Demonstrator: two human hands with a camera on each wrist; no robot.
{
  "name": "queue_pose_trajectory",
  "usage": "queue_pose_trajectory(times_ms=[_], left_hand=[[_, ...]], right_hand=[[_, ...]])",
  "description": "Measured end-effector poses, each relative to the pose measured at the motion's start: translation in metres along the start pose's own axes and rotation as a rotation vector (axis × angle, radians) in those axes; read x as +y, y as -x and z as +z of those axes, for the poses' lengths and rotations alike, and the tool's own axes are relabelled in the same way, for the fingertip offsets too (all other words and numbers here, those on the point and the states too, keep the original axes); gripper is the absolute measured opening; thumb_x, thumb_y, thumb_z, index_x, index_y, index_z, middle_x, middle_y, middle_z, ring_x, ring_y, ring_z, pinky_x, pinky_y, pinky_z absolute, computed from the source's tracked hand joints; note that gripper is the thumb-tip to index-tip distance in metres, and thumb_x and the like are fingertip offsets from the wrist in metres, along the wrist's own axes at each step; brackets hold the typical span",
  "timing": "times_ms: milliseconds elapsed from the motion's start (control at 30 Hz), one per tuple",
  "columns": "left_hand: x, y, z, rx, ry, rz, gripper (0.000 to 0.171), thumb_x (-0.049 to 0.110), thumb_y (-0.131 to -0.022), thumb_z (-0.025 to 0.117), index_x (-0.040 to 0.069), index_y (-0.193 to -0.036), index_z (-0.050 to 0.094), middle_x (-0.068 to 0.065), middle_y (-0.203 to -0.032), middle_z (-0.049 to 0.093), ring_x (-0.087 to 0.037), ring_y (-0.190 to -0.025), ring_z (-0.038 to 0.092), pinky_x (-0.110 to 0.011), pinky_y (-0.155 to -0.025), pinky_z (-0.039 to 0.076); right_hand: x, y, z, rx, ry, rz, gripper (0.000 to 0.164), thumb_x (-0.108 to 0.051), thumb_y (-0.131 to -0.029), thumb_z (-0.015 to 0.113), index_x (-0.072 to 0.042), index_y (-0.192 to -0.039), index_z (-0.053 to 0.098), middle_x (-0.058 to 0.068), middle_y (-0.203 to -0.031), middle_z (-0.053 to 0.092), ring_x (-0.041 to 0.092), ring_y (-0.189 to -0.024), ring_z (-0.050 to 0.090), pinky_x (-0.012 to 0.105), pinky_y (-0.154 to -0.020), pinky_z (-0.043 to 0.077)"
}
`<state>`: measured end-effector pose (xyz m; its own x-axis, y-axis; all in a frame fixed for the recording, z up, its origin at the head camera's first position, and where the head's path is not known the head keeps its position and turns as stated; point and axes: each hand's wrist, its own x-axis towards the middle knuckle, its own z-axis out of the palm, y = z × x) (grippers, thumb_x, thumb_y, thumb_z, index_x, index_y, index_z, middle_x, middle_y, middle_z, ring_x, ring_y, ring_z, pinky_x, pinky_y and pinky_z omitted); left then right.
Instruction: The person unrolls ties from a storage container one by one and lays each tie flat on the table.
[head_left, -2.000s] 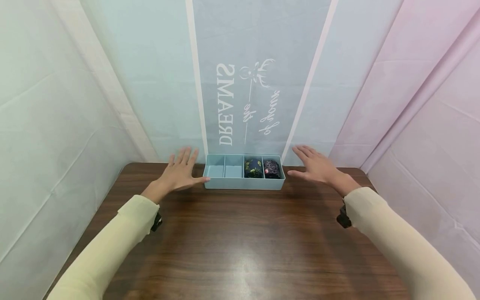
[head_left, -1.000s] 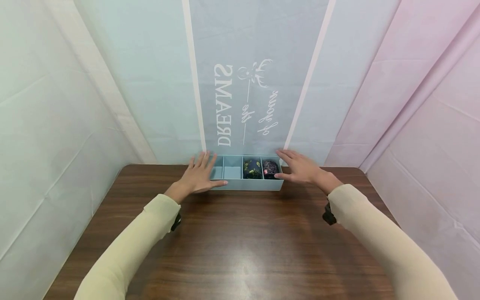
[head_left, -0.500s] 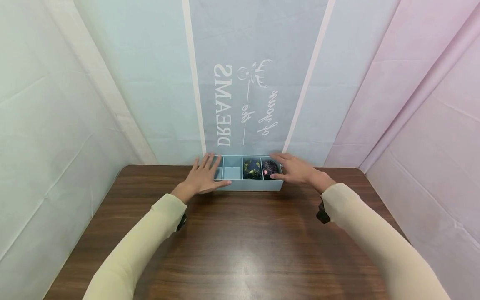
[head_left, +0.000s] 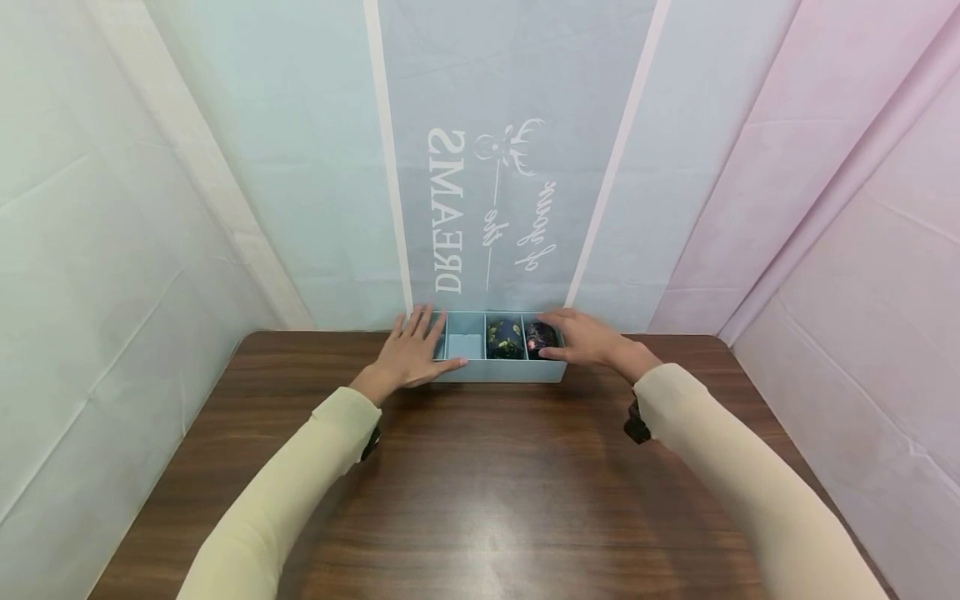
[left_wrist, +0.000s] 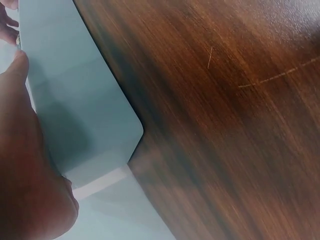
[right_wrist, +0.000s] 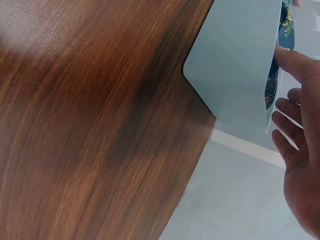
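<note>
A light blue divided box (head_left: 510, 372) stands at the table's far edge, its compartments side by side. My left hand (head_left: 403, 357) lies over its left end with fingers spread and the thumb along the front rim. Over the right end is my right hand (head_left: 592, 340), thumb at the front rim and fingers towards the back. In the right wrist view that thumb (right_wrist: 295, 62) reaches the box's rim. A dark rolled bundle with yellow-green flowers (head_left: 505, 339) fills one right-hand compartment. Beside it sits another dark patterned bundle (head_left: 538, 337), partly under my right hand.
The brown wooden table (head_left: 480, 483) extends towards me from the box. Behind the box hangs a pale blue printed cloth (head_left: 510, 83). White cloth walls (head_left: 97, 250) close off both sides.
Both hands have come inwards from beside the box, now lying over its two ends. The left moved right and the right moved left. The box and bundles have stayed in place.
</note>
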<state>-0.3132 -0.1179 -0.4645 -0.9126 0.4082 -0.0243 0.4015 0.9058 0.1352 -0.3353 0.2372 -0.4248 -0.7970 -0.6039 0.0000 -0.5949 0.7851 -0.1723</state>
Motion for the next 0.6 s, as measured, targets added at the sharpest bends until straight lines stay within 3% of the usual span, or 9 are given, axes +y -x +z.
queue_pose_trajectory(times_ms=[233,467,600], left_hand=[[-0.003,-0.007,0.007,-0.002,-0.028,0.009,0.113,0.092,-0.093,0.026,0.016,-0.172,0.002,-0.015,-0.178,-0.006,-0.033,-0.165,-0.007,-0.055,-0.132,-0.003],[0.004,-0.004,0.003,0.004,-0.071,-0.006,0.104,0.083,-0.098,0.037,0.015,-0.172,0.007,-0.016,-0.178,-0.001,-0.034,-0.165,-0.002,-0.055,-0.132,0.002],[0.005,-0.003,0.002,-0.004,-0.074,-0.002,0.104,0.084,-0.098,0.035,0.015,-0.172,0.007,-0.016,-0.178,-0.002,-0.034,-0.165,-0.003,-0.055,-0.132,0.001]], right_hand=[[0.000,-0.005,0.001,0.003,-0.021,-0.016,0.072,-0.037,-0.098,0.077,0.003,-0.153,0.052,0.025,-0.153,0.055,0.042,-0.142,0.052,0.058,-0.117,0.043],[0.004,-0.011,0.003,0.007,-0.042,-0.047,0.068,-0.034,-0.097,0.079,0.005,-0.148,0.057,0.026,-0.149,0.058,0.043,-0.139,0.056,0.058,-0.114,0.046],[0.005,-0.015,0.002,0.004,-0.047,-0.065,0.065,-0.030,-0.096,0.081,0.006,-0.145,0.059,0.027,-0.146,0.061,0.043,-0.136,0.058,0.058,-0.113,0.048]])
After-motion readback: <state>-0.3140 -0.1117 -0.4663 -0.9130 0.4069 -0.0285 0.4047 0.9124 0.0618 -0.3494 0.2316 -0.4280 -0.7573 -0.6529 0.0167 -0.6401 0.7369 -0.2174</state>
